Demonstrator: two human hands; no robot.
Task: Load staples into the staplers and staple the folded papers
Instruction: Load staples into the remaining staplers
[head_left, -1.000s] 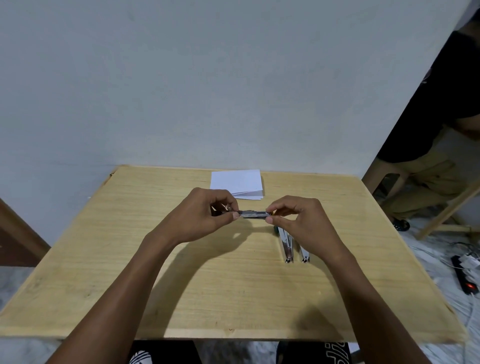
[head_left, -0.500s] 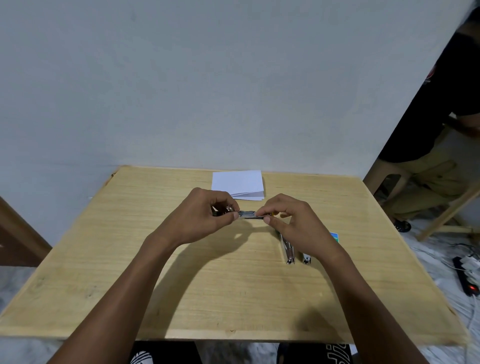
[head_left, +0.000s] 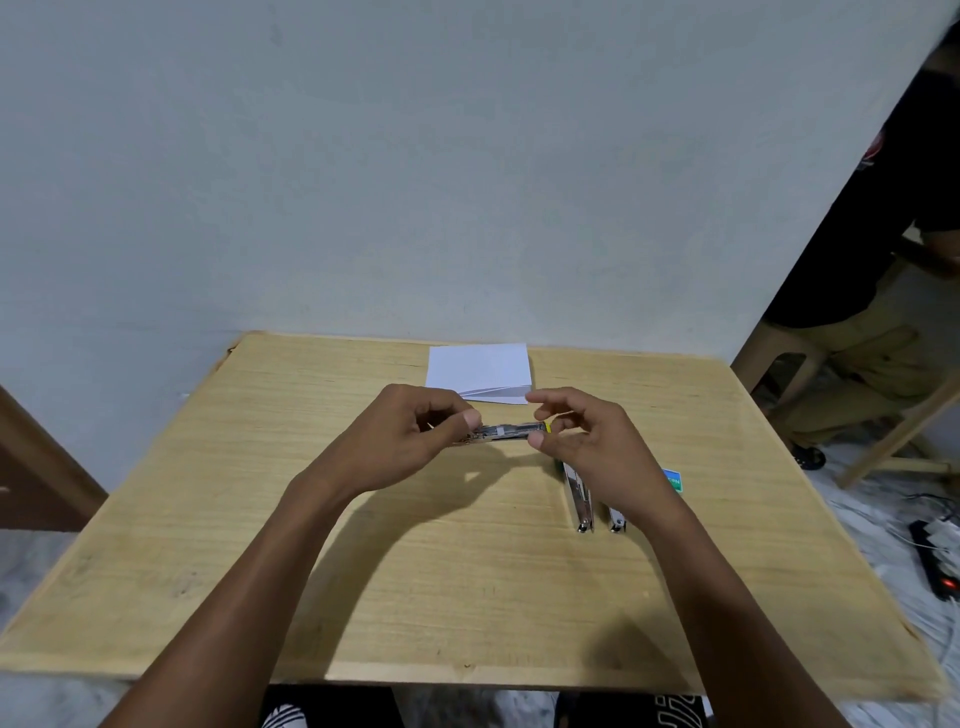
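A small metal stapler (head_left: 506, 431) lies crosswise in the air above the table's middle, held between both hands. My left hand (head_left: 410, 436) grips its left end with thumb and curled fingers. My right hand (head_left: 582, 441) pinches its right end, where a yellow tip shows, with the other fingers raised. Two more metal staplers (head_left: 581, 499) (head_left: 617, 519) lie side by side on the table under my right wrist. A stack of folded white papers (head_left: 480, 371) sits near the far edge. A small blue-green staple box (head_left: 672, 479) peeks out beside my right forearm.
The wooden table (head_left: 363, 571) stands against a pale wall. A person in dark shirt and khaki trousers (head_left: 872, 322) sits on a stool at the right. A power strip (head_left: 935, 561) with cables lies on the floor at right.
My right hand's fingers have lifted and spread a little at the stapler's right end, showing the yellow tip. The left hand's hold is unchanged.
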